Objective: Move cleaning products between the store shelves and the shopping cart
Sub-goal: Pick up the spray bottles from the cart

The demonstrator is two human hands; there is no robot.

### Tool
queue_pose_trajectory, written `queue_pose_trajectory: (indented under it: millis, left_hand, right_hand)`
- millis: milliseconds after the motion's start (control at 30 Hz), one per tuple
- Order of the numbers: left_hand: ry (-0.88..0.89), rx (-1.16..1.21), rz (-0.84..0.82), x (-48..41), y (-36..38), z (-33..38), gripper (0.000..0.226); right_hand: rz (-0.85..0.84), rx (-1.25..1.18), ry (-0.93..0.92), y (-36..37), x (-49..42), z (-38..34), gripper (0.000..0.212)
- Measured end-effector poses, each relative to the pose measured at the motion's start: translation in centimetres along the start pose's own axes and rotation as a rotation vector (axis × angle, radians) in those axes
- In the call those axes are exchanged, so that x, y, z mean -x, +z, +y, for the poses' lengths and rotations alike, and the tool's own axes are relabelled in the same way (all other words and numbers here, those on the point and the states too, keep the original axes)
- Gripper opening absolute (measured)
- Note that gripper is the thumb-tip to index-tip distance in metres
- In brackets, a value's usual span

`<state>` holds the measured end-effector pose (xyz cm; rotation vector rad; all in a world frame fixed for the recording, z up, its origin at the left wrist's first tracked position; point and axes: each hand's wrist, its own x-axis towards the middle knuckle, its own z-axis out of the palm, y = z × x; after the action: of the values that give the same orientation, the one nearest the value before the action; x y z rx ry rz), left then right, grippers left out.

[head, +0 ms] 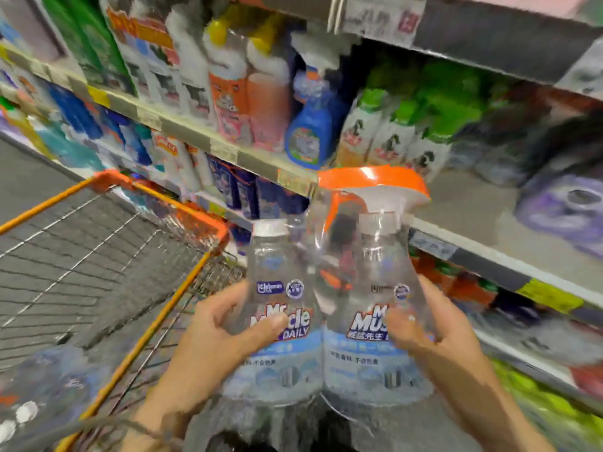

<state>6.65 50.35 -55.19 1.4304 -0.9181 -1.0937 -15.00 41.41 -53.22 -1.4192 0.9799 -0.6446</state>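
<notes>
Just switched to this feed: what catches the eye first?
A pair of clear plastic Mr Muscle bottles, one topped by an orange-and-white spray trigger, fills the centre foreground, gripped by the left hand and right hand. The orange-rimmed wire shopping cart sits at left; packed store shelves run behind.

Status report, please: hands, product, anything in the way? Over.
Left hand and right hand both grip the twin pack of cleaner bottles. Pack in the air, right of the cart, before the shelf. No obstacle seen.
</notes>
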Motion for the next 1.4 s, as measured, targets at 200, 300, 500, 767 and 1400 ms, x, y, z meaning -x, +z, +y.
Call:
queue_pose_trajectory:
  millis: [200,300,500,767,1400]
  left_hand:
    - [0.077,-0.036,-0.206,-4.5,8.2,-0.7,0.049]
    - [0.141,-0.125,-0.325,-7.9,11.5,-1.0,0.029]
    - [0.244,-0.175,-0.479,-15.3,17.5,-1.0,0.032]
    - [0.371,-0.397,-0.458,-22.2,22.5,-1.2,0.054]
    - [0.506,-0.771,-0.197,-28.2,27.0,-4.2,0.034]
  right_hand:
    - [0.155,-0.070,-0.037,-7.9,2.0,1.9,0.053]
    - [0.262,-0.058,-0.089,-11.0,1.5,3.6,0.050]
    - [0.419,-0.140,-0.156,-16.6,-1.8,7.1,0.068]
    - [0.553,-0.052,-0.213,-22.9,-7.3,8.7,0.037]
    - [0.632,0.488,-0.079,-26.8,-13.4,13.1,0.069]
